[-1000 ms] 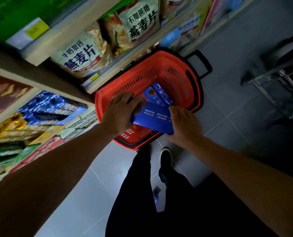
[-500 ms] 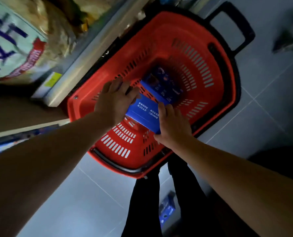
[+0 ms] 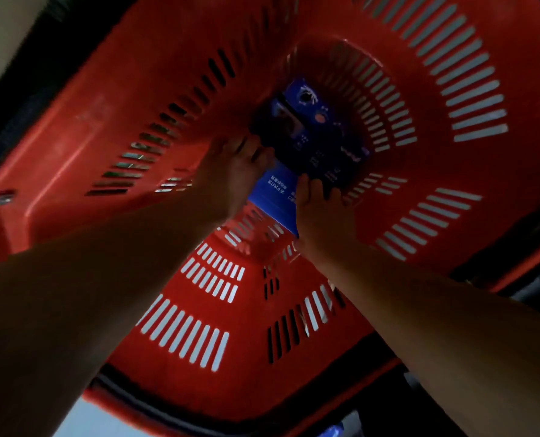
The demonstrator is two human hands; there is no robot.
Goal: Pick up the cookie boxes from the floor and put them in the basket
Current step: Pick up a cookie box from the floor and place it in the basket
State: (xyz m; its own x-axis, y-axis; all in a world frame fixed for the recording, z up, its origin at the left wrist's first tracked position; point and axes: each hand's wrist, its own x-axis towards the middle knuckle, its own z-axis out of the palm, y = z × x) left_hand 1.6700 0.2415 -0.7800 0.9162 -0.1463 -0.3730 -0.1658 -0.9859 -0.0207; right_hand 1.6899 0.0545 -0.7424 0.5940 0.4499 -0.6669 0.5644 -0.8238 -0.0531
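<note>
Red slatted plastic fills nearly the whole view: the basket, its smooth moulded walls cut with rows of narrow slots, curving down to a rounded floor. Left of the grip, the left hand reaches deep inside, fingers curled over the near-left edge of a blue cookie box; a flat, stiff carton with crisp corners and small white print on its matte face. Right of that same carton the right hand clamps the opposite edge, thumb on top, so the box is pinched between both hands and sits low in the basket, seemingly just above its bottom. Beyond the fingertips, touching or nearly touching the held carton, lies another blue box, glossier and printed with pale motifs, already resting on the floor. This looks like the placing step, close to its end. Next, I judge, the carton needs lowering flat beside or onto its neighbour, then both hands loosening.
</note>
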